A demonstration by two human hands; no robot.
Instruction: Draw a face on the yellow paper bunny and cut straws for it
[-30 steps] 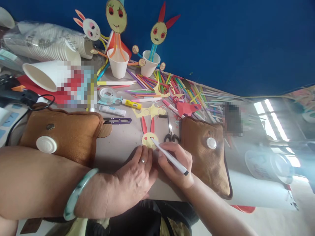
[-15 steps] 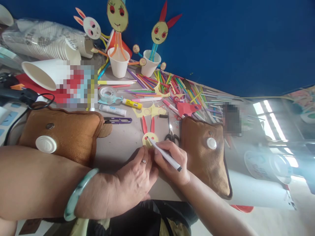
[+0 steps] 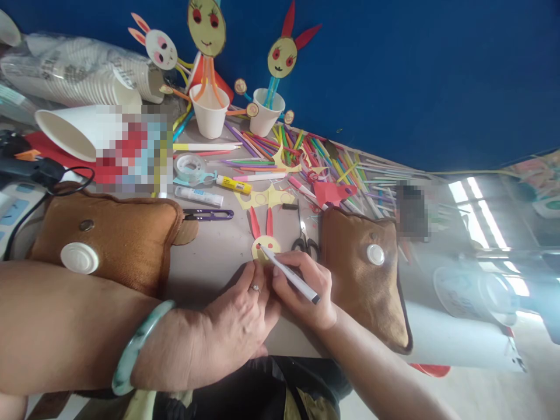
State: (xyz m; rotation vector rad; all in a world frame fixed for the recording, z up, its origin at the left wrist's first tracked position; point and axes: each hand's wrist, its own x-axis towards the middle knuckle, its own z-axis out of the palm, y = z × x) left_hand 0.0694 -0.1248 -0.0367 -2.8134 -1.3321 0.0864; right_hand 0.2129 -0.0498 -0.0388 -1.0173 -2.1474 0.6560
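Observation:
A yellow paper rabbit face (image 3: 265,241) with two red ears and red eyes lies on the grey table (image 3: 205,251). My left hand (image 3: 245,309) pinches the lower edge of the face, a ring on one finger and a green bangle at the wrist. In my right hand (image 3: 306,286) is a white marker (image 3: 297,281), its tip at the left red eye. The lower part of the face is hidden behind my fingers.
Brown cushions (image 3: 118,233) lie to both sides. Beyond the face are black scissors (image 3: 305,242), purple snips (image 3: 214,214), a glue stick (image 3: 234,185), tape (image 3: 190,169), yellow scraps and colored sticks. Finished rabbit figures stand in paper cups (image 3: 209,114) at the back.
The view has shifted very slightly. Both hands stay in place on the face, and the marker tip remains at the left eye.

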